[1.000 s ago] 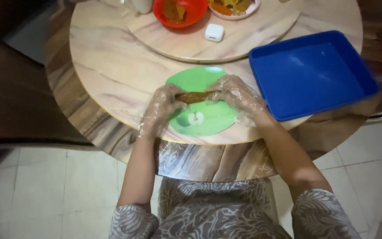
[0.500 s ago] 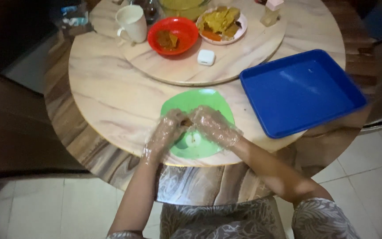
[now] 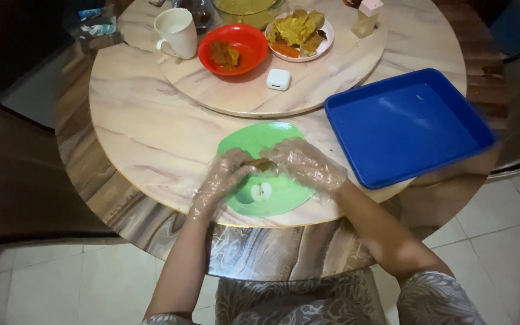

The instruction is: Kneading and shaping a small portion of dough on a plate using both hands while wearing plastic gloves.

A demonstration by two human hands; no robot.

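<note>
Both of my hands wear clear plastic gloves and meet over a green round board (image 3: 254, 139) at the near edge of a marble table (image 3: 145, 138). My left hand (image 3: 219, 179) and my right hand (image 3: 305, 164) pinch a small brown piece of food (image 3: 262, 164) between their fingertips. A white apple-shaped mark shows on the board just below the hands.
A blue rectangular tray (image 3: 405, 124) lies to the right of the board. On the turntable (image 3: 308, 84) behind stand a red bowl (image 3: 234, 49) with brown food, a white mug (image 3: 176, 31), a plate of yellow food (image 3: 299, 31), a small white case (image 3: 278, 79) and a white shaker (image 3: 366, 17).
The view has tilted up, so more of the far table shows. My hands have closed in together over the brown food on the green board.
</note>
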